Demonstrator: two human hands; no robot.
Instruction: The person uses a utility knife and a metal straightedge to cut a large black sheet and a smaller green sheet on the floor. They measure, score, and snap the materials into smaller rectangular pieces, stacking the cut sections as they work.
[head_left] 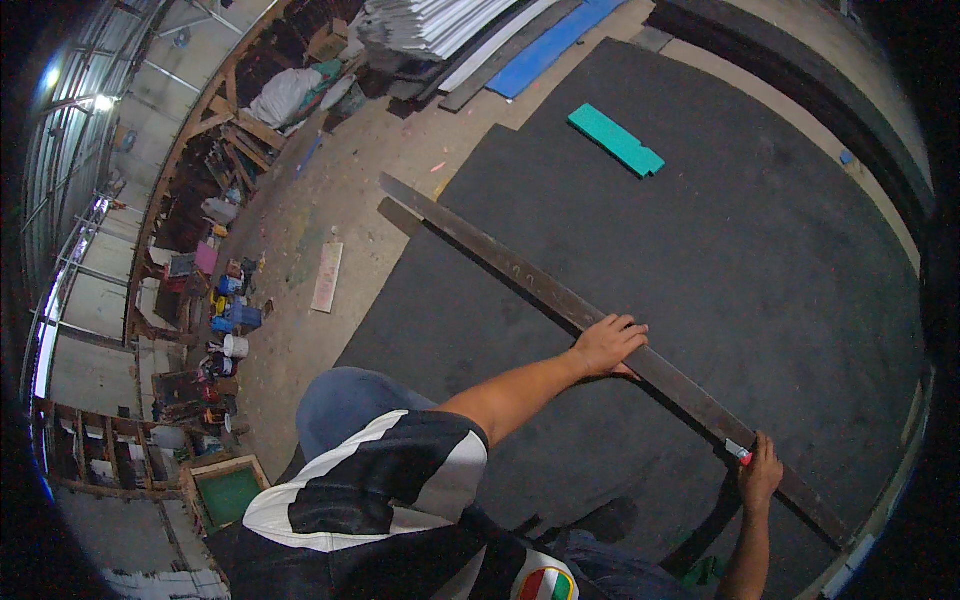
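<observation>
A long, flat, dark metal bar [520, 270] lies slantwise across a dark grey foam-like sheet [800, 250]. Its far left end sticks out past the sheet's edge over the floor. My left hand [608, 346] grips the bar near its middle, fingers over the top and thumb at the near edge. Farther right and nearer to me, my right hand [762, 472] is closed around a small tool [738, 452] with a silver and red end, held against the bar. Most of that tool is hidden in the fingers, so its kind is unclear.
A notched green foam strip [615, 140] rests on the sheet's far part. Stacked white and grey sheets [430, 30] and a blue one [555, 48] lie at the back. A pale board [327, 277] is on the floor at left, near tubs and clutter [235, 315].
</observation>
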